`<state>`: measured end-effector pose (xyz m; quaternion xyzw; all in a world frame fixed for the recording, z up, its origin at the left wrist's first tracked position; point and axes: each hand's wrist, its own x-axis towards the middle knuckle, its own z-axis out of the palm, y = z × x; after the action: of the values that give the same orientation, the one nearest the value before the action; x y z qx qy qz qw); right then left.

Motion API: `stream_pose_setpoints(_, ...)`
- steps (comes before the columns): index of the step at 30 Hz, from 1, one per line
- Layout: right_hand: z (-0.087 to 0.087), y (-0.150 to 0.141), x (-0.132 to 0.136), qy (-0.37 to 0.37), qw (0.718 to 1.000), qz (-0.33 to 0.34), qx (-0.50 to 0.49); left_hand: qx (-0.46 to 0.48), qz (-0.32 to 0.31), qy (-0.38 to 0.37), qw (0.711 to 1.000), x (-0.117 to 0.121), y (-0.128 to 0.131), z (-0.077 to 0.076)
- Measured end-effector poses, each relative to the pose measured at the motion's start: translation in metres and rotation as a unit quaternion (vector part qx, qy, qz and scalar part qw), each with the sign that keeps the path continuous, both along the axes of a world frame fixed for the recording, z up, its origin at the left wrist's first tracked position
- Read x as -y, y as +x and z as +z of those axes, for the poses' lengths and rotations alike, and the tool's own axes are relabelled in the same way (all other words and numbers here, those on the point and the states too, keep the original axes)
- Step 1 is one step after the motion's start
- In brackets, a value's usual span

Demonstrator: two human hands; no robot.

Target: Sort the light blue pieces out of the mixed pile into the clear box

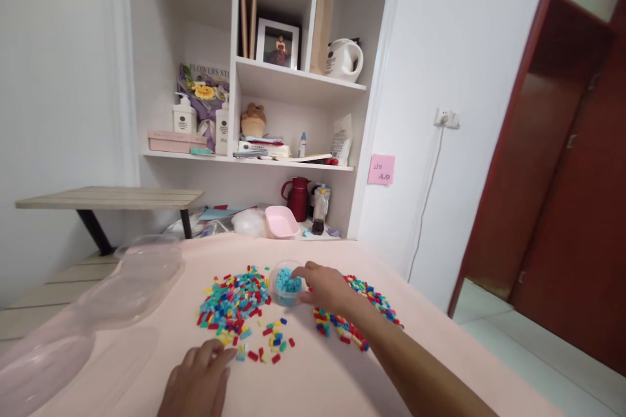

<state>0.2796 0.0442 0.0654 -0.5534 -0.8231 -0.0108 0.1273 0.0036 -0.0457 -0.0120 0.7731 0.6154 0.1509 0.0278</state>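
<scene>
Pink table (274, 397) against white shelves (298, 83)

Right hand (325, 288) spread at tub (284, 301); left hand (198, 374) curled near bricks (229, 303), pinch unclear; floor (493, 322) beyond, right.

- Blocks in the cup (287, 279): all light blue (like a sunny sky).
- Left pile of blocks (233, 300): lots of light blue, with red, yellow and green mixed in.
- Right pile of blocks (376, 298): red, blue, yellow and green.
- Worktop (267, 397): plain pale pink.
- Jug (297, 201): dark red.
- Tub (281, 221): pink.
</scene>
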Motion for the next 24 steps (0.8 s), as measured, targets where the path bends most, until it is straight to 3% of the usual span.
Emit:
stream_pose_setpoints(5,-0.023,-0.02,0.001,0.018,0.998,-0.019,0.055,0.023,-0.001,0.02,1.0,0.003,0.0,-0.002)
stream_pose_setpoints(10,-0.025,-0.014,-0.004,0.02,0.999,-0.012,0.049,0.019,0.0,0.017,1.0,0.009,0.003,0.001)
stream_pose_setpoints(18,-0.037,-0.01,-0.007,0.036,0.998,0.054,0.002,0.024,-0.034,-0.011,0.999,0.014,0.009,0.012)
stream_pose_setpoints(21,-0.03,-0.011,0.001,0.052,0.997,0.042,0.027,0.032,-0.039,-0.01,0.999,0.013,0.008,0.009)
stream_pose_setpoints(24,-0.011,-0.019,0.015,0.067,0.997,0.009,0.033,0.053,-0.042,-0.002,0.998,0.009,0.005,0.002)
